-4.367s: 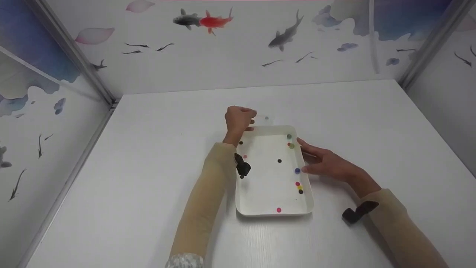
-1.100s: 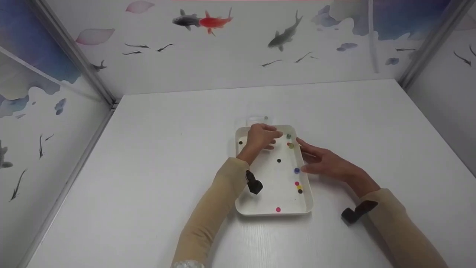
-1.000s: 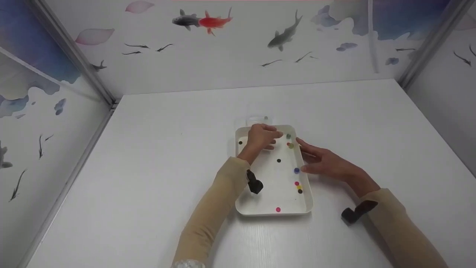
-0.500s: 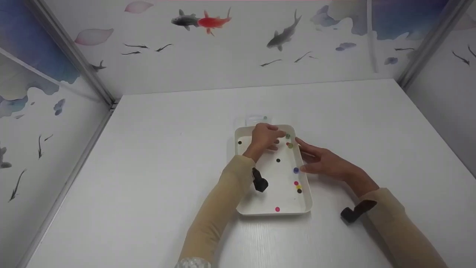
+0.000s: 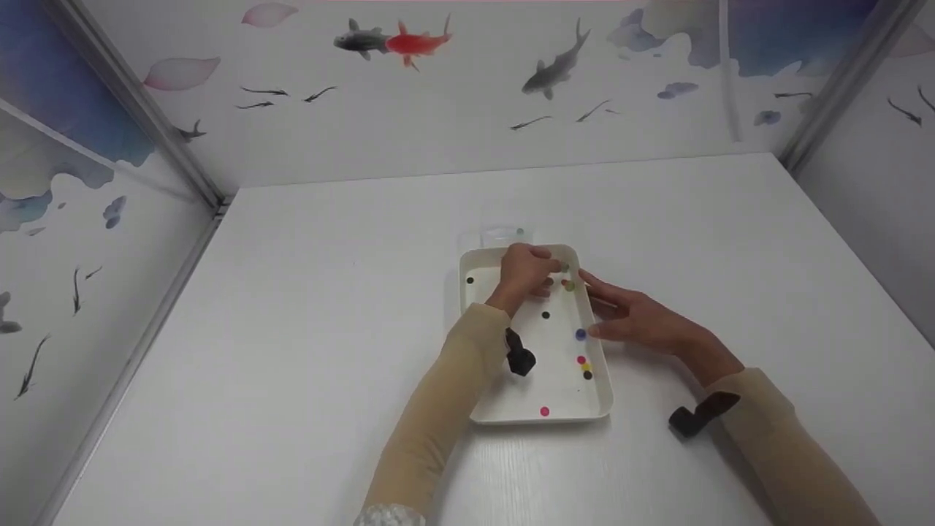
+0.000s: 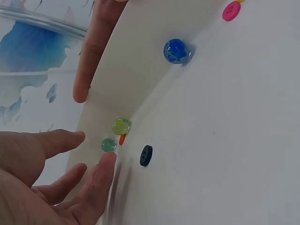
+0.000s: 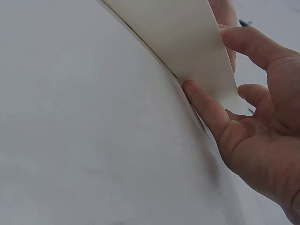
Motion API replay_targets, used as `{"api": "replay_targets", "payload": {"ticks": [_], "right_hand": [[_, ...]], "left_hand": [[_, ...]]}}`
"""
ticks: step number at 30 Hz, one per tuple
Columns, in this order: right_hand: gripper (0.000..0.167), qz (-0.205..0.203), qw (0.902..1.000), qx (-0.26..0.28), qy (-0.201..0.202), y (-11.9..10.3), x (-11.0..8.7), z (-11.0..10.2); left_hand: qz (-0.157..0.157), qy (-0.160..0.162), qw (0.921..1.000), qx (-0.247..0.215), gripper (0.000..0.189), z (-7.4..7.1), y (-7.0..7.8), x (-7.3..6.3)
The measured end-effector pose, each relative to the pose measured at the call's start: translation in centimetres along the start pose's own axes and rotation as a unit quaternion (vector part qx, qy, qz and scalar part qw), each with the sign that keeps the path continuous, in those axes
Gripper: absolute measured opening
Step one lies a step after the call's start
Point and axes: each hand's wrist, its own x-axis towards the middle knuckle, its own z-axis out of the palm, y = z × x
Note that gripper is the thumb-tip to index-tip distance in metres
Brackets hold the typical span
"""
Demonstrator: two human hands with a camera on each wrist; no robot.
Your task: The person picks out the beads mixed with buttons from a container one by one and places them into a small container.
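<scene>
A cream rectangular tray (image 5: 504, 421) lies on the table with marbles and buttons in it. My left hand (image 5: 522, 274) reaches into its far right corner. In the left wrist view, the thumb and a finger stand apart around a green marble (image 6: 108, 144), the fingertip very close to it. A yellow-green marble (image 6: 121, 126), a small orange-red piece (image 6: 122, 139) and a dark button (image 6: 146, 155) are nearby. My right hand (image 5: 646, 321) rests against the tray's right wall, fingers extended. In the right wrist view, one fingertip touches the wall's lower edge and another digit meets the rim.
Behind the tray stands a clear container (image 5: 500, 235), with a pale green round thing (image 5: 520, 231) beside or in it. A blue marble (image 5: 581, 334) and several buttons lie elsewhere in the tray, including a pink button (image 5: 544, 411). Printed panels border the white table (image 5: 292, 329).
My left hand has moved from the clear container behind the tray into the tray, then rightward to the green marble. My right hand has stayed at the tray's right side.
</scene>
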Motion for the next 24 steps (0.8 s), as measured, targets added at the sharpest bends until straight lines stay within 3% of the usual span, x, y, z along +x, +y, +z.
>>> {"api": "replay_targets", "payload": {"ticks": [16, 24], "right_hand": [[0.091, -0.012, 0.9998, -0.016, 0.0, 0.23, 0.1, 0.12], [0.091, -0.009, 0.9998, -0.017, -0.001, 0.08, 0.13, 0.06]], "left_hand": [[0.004, 0.017, 0.9998, 0.006, 0.036, 0.48, -0.07, -0.11], [0.009, 0.01, 0.9999, 0.002, 0.012, 0.6, -0.19, -0.12]]}}
